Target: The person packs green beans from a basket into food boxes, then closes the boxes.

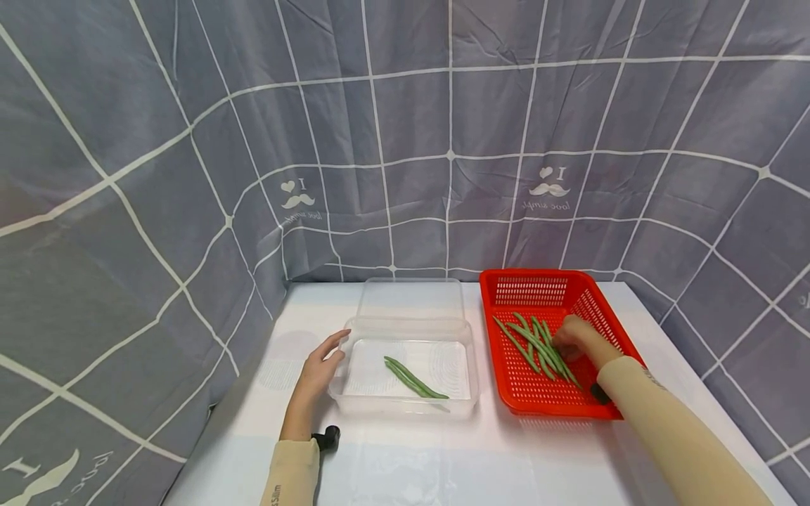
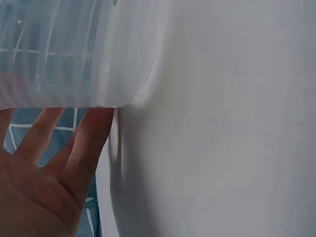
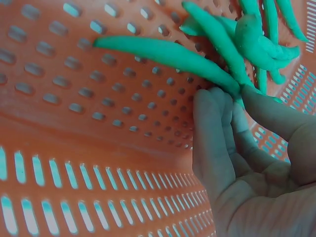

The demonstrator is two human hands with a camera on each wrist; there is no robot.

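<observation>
Grip narrow at right of frame: the right hand (image 1: 577, 339) pinches a slender green bean (image 3: 153, 51), probably just one, inside the red perforated plastic basket (image 1: 526, 395). Lower left of centre, the left hand (image 1: 318, 370), fingers spread, meets the clear rectangular plastic box (image 1: 361, 405) holding two-odd green beans (image 1: 413, 380).

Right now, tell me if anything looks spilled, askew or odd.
Nothing looks spilled or askew: the green beans lie inside the red basket and clear box, and both containers sit upright. Only the lettering on the gray curtain looks odd, because it seems to read backwards.
</observation>
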